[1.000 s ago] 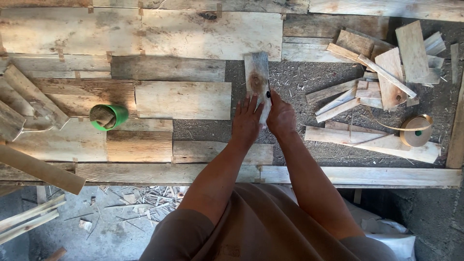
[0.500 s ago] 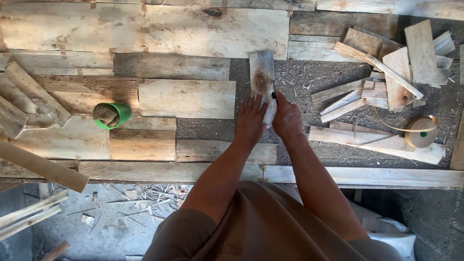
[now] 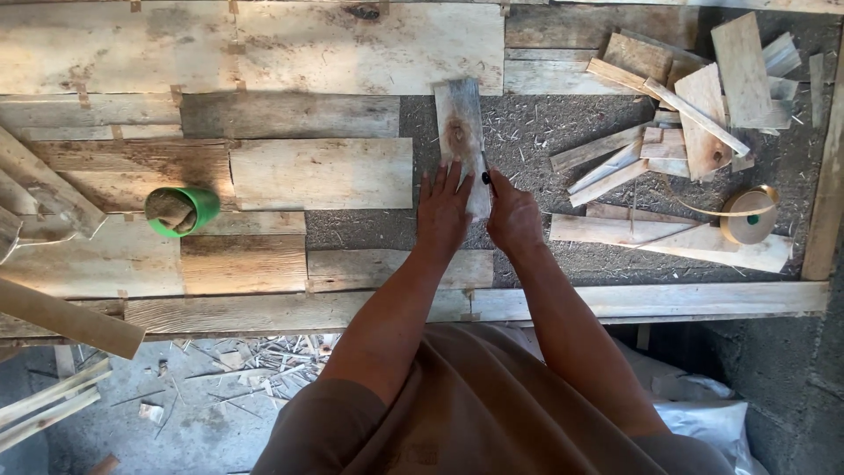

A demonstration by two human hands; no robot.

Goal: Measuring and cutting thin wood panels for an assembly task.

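A narrow weathered wood piece (image 3: pixel 461 132) lies lengthwise on the dark gritty work surface (image 3: pixel 527 132), its far end overlapping the pale boards. My left hand (image 3: pixel 442 211) rests flat on its near end, fingers spread. My right hand (image 3: pixel 513 214) sits just to the right of the piece, closed around a small dark tool (image 3: pixel 486 178) whose tip pokes out beside the wood's edge. What kind of tool it is cannot be made out.
Flat boards (image 3: pixel 321 171) cover the left of the bench. A green cup (image 3: pixel 182 211) stands on them. A heap of wood offcuts (image 3: pixel 694 114) and a roll of tan tape (image 3: pixel 747 215) lie at the right. Chips litter the floor below.
Both hands and the wood piece keep their places. The view has shifted slightly, so everything sits a little lower and to the right.
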